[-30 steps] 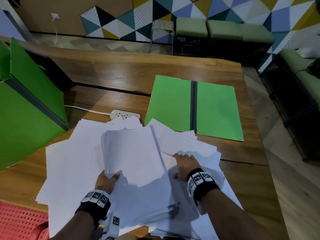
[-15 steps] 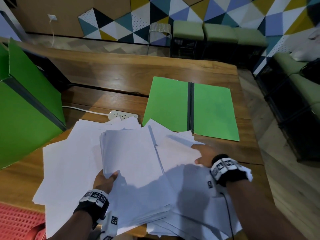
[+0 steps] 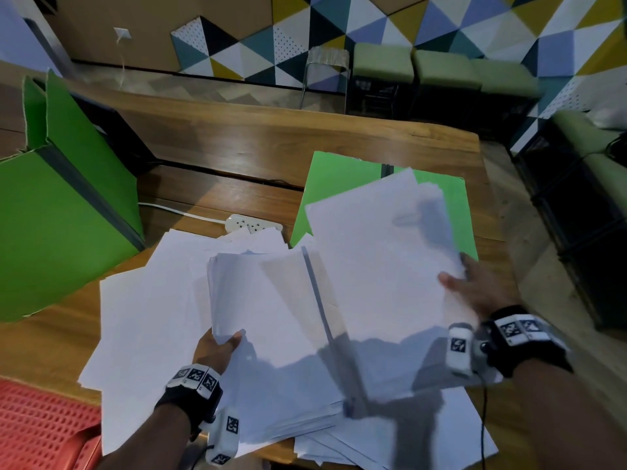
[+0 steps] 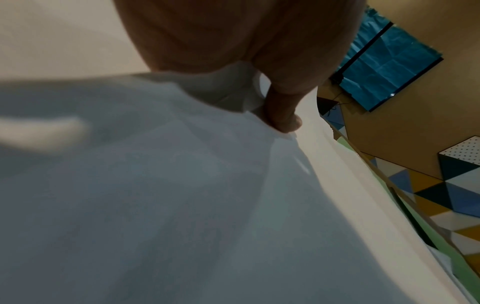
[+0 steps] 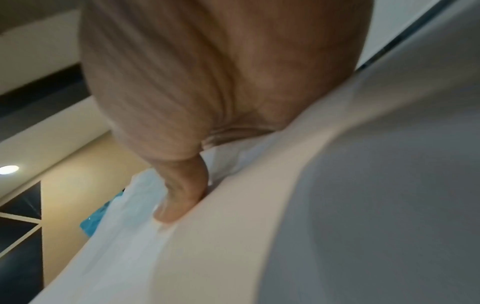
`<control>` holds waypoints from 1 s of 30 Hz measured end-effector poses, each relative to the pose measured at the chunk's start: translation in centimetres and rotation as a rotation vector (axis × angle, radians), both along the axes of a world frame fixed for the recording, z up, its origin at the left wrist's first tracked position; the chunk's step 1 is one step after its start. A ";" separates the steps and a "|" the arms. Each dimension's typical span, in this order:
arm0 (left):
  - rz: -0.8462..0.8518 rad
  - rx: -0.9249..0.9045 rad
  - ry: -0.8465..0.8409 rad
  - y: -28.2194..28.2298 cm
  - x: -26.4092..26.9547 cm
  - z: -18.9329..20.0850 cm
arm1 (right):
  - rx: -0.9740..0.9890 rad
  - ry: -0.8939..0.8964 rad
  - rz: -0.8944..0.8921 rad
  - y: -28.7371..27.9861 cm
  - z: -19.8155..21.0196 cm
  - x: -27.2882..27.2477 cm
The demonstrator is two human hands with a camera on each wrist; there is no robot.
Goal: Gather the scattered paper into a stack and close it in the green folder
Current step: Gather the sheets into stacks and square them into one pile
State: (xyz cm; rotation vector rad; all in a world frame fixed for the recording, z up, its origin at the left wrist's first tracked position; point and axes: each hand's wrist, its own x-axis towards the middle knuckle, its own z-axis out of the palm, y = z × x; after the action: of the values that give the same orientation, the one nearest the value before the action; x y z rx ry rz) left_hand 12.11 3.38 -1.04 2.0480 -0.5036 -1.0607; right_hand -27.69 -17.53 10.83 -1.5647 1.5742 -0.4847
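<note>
A: Paper [image 3: 159, 320] status? Gathered yet?
B: Partly. Still fanned loose over table [image 3: 258, 140], more sheets poking out at near right edge.
A: Left hand [image 3: 217, 347]?
B: Clamped on near corner of thicker bundle [image 3: 271, 317], thumb on top; pinch confirmed in wrist view.
A: Right hand [image 3: 475, 290]?
B: Pinched on edge of lifted sheets [image 3: 380, 252], raised and tilted above pile, partly covering green folder [image 3: 336, 195].
A: Folder?
B: Lay open flat at far right, just beyond pile. Nothing seen resting inside, not closed.
A: Second green folder [image 3: 51, 212] at left?
B: Stood apart, untouched.
A: Left to do?
B: Most of it, judged: merge bundles, sweep up strays, square, load, close.
</note>
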 end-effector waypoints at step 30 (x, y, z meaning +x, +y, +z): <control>-0.056 -0.104 0.212 0.1 1.6 -1.6 | 0.201 0.456 0.386 7.9 -11.8 19.6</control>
State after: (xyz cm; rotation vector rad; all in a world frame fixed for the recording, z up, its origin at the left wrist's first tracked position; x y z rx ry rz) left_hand 13.75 3.47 -2.64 1.8156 -0.4982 -1.2418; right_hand -8.11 -9.64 -0.96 -1.8443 1.5288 0.2535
